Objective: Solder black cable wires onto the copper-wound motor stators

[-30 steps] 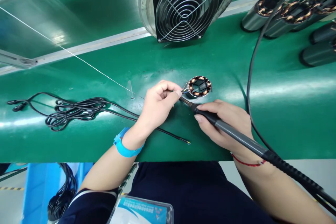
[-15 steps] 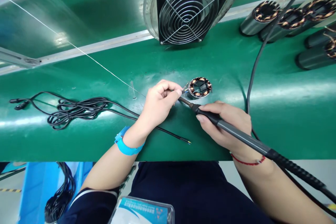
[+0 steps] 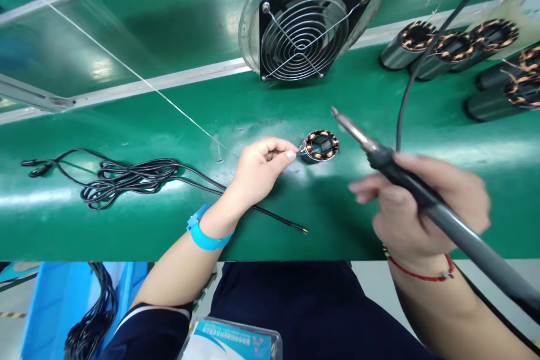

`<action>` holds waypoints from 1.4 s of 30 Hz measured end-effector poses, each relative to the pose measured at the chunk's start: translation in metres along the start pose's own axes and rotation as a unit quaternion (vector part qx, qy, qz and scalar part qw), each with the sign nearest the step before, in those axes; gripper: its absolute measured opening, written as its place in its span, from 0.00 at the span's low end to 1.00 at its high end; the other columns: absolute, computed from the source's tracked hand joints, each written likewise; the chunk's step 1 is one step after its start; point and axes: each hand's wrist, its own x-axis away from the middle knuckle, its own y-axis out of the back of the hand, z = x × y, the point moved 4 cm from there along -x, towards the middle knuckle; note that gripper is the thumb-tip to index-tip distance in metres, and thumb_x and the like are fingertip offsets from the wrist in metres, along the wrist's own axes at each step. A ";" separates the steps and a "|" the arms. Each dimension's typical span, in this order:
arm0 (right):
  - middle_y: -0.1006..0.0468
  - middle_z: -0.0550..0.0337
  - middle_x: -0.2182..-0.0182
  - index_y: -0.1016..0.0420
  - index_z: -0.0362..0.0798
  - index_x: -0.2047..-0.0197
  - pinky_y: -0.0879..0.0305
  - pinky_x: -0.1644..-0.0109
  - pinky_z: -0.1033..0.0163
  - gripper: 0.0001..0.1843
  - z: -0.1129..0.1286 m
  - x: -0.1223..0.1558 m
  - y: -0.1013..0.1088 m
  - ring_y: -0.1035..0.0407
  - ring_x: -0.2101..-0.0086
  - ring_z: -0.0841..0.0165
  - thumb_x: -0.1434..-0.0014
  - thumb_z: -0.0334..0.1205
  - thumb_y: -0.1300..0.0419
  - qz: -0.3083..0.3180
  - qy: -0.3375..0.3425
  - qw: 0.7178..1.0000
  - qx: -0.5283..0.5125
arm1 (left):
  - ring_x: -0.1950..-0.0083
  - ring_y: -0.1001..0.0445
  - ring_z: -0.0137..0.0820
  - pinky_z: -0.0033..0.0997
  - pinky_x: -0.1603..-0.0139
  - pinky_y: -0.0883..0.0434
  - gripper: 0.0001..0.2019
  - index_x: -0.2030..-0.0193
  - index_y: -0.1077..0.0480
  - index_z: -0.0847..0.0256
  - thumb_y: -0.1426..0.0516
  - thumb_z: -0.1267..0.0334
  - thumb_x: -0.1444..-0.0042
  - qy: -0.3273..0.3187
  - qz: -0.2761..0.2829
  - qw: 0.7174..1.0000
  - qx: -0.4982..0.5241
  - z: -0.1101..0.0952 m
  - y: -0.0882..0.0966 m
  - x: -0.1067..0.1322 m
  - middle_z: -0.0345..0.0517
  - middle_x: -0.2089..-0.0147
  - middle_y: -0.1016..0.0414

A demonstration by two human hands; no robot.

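Observation:
In the head view my left hand [image 3: 262, 171] is pinched on thin wire ends at the left side of a motor stator [image 3: 310, 156]. The stator stands upright on the green bench, copper windings showing around its top ring. My right hand [image 3: 426, 202] is closed around a soldering iron [image 3: 399, 174], whose metal tip points up and left, apart from the stator. A thin strand of white solder wire [image 3: 169, 100] runs from the upper left down toward my left hand. Under my left wrist pass two black cables [image 3: 270, 212] with bared coloured ends.
A fan with a round wire guard [image 3: 300, 48] stands at the back. Several more stators [image 3: 405, 55] are grouped at the right rear. Coiled black cables [image 3: 130, 174] lie left. A dark cord [image 3: 407, 95] crosses the right side; a blue bin [image 3: 53, 304] sits below the bench edge.
My right hand has lifted the soldering iron away from the wire ends, up and to the right. My left hand stays pinched beside the stator. The view has shifted slightly.

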 end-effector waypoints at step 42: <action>0.19 0.61 0.64 0.34 0.55 0.42 0.34 0.56 0.54 0.20 -0.002 -0.030 -0.042 0.28 0.62 0.62 0.37 0.34 0.44 0.158 0.070 0.973 0.156 | 0.67 0.32 0.25 0.26 0.67 0.34 0.09 0.70 0.28 0.61 0.44 0.78 0.48 -0.292 -0.041 0.927 -0.233 -0.004 -0.002 0.013 0.41 0.66 0.30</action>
